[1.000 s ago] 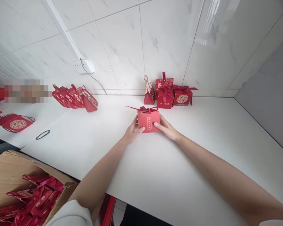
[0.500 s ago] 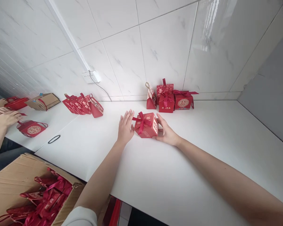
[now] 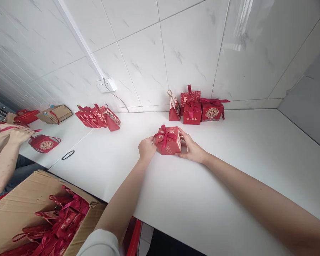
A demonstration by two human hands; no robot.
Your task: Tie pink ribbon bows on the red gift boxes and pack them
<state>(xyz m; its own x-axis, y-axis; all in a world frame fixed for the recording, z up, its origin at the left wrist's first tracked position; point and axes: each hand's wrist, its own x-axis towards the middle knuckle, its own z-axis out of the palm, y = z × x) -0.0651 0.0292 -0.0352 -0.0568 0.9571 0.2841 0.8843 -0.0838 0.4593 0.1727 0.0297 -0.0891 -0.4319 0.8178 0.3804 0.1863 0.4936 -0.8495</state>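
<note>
A red gift box (image 3: 168,145) with gold print and a dark red ribbon bow on top rests on the white table (image 3: 202,199) in front of me. My left hand (image 3: 147,149) is closed against its left side, with the fingertips hidden behind the box. On the other side my right hand (image 3: 192,146) grips the box, thumb low near the front corner and fingers along the right face. Behind it, near the wall, stand a ribboned red box (image 3: 192,114), a red box with a round gold emblem (image 3: 212,113) and a triangular red box (image 3: 174,108).
Several red boxes (image 3: 92,117) stand in a row at the back left. An open carton (image 3: 16,195) full of red ribboned boxes is at lower left. Further left, a co-worker's hands (image 3: 18,133) work beside a red box (image 3: 44,144). A black ring (image 3: 68,155) lies on the table.
My left hand has gone from flat, spread fingers beside the gift box to closed against its left side. The box has turned slightly. The view has shifted a little.
</note>
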